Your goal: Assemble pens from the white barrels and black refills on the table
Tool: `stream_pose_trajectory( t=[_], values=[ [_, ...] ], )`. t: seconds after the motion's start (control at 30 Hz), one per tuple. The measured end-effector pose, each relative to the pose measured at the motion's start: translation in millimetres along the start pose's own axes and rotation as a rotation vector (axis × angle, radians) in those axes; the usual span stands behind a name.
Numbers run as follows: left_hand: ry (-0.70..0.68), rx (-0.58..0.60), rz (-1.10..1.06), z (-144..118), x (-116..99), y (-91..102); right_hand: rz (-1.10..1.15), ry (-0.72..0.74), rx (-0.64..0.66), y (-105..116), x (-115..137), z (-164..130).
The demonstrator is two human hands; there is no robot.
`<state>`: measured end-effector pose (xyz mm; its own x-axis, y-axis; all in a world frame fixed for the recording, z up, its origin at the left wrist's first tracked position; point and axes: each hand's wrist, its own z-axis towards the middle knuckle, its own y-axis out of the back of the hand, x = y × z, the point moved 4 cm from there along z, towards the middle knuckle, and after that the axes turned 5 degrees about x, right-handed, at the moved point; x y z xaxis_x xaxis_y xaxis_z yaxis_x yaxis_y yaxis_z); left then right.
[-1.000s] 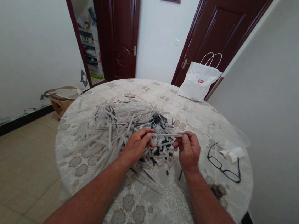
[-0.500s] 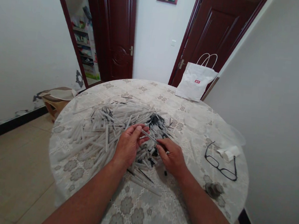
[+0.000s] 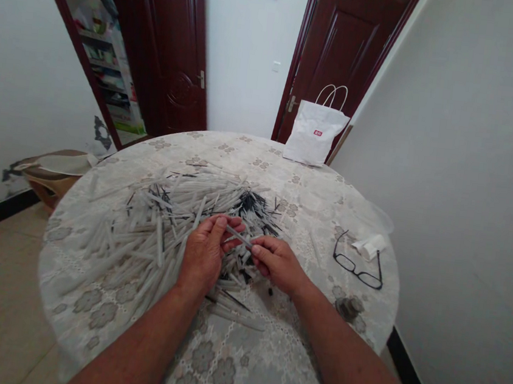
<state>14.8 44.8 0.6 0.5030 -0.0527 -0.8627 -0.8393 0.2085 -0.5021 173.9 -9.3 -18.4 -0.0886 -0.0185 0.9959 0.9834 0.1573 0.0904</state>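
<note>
A big heap of white pen barrels (image 3: 151, 230) and thin black refills (image 3: 250, 206) covers the middle of a round table (image 3: 238, 361) with a floral cloth. My left hand (image 3: 204, 251) holds one white pen barrel (image 3: 236, 234) by its left end, just above the heap. My right hand (image 3: 276, 262) pinches the other end of that barrel, fingers closed on it. Both hands hover over the near right part of the heap, close together.
Black glasses (image 3: 358, 270) and a small white roll (image 3: 370, 247) lie on the table's right side. A white paper bag (image 3: 313, 131) stands at the far edge by a dark door. A low stool (image 3: 52, 173) sits on the floor at left.
My right hand dropped from holding the barrel level to the heap, then came back to the barrel's end. The hands are closer together. The camera has turned left.
</note>
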Motion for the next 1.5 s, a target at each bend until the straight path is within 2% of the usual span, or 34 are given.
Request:
stream_pose_trajectory(
  t=[0.1,0.2,0.27,0.37,0.47,0.53,0.6,0.63,0.7,0.8,0.93,1.23,1.5],
  values=[
    [0.014,0.026,0.026,0,2,-0.1,0.166,-0.120,0.113,0,-5,1],
    [0.002,0.070,0.103,-2,2,-1.9,0.032,-0.038,0.085,4,5,1],
    [-0.001,0.124,0.206,-4,3,-4.7,-0.198,0.087,0.026,6,20,-1],
    [0.002,0.220,0.391,-9,7,-9.5,-0.660,0.259,-0.076,8,44,-9],
    [-0.031,0.266,0.542,-13,9,-12.1,-1.047,0.298,-0.079,17,61,-16],
    [-0.052,0.270,0.566,-15,9,-12.4,-1.243,0.220,-0.083,36,68,-18],
    [-0.083,0.276,0.574,-17,9,-12.5,-1.404,0.094,-0.145,66,73,-15],
    [-0.108,0.285,0.590,-18,9,-12.7,-1.482,-0.003,-0.184,84,73,-12],
    [-0.170,0.304,0.649,-19,10,-13.2,-1.613,-0.294,-0.272,122,67,-4],
    [-0.256,0.342,0.757,-22,12,-14.7,-1.647,-0.458,-0.324,162,52,11],
    [-0.356,0.394,0.883,-27,12,-17.8,-1.659,-0.553,-0.328,187,27,31],
    [-0.415,0.409,0.942,-31,5,-21.8,-1.667,-0.611,-0.320,196,1,61],
    [-0.451,0.376,0.934,-29,3,-19.1,-1.635,-0.698,-0.347,196,-4,58]
  ],
)
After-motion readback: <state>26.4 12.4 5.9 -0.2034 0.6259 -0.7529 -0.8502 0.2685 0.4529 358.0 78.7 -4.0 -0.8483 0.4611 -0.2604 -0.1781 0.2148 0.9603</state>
